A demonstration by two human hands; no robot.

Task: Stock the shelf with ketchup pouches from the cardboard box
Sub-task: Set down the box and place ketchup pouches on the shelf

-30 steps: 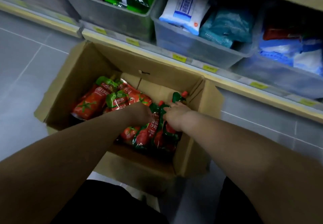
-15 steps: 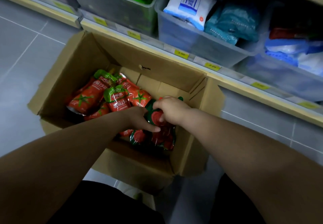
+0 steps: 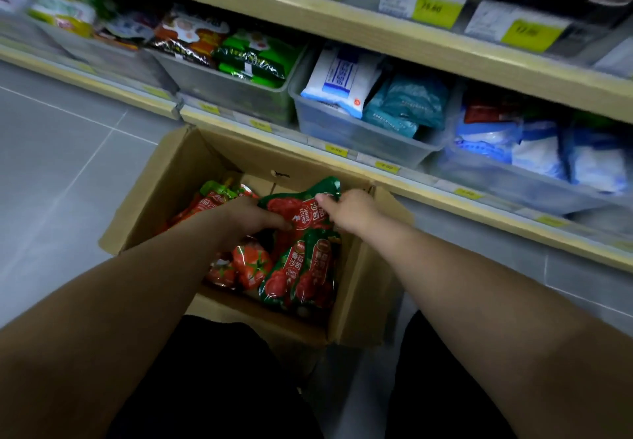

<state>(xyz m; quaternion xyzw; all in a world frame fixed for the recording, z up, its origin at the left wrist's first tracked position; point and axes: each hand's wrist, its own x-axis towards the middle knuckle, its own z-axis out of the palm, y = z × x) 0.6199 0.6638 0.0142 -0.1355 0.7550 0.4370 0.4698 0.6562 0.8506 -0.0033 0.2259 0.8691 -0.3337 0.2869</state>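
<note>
Ketchup pouches (image 3: pixel 301 219) over cardboard box (image 3: pixel 161 195), left hand (image 3: pixel 251 216) clasping their side, right hand (image 3: pixel 351 212) pinching top edge

The left hand (image 3: pixel 251 214) hides parts of several ketchup pouches (image 3: pixel 298 270).

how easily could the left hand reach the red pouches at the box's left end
Probably yes: the box is open and the red pouches lie uncovered beside the left hand, though it is holding a green pouch.
</note>
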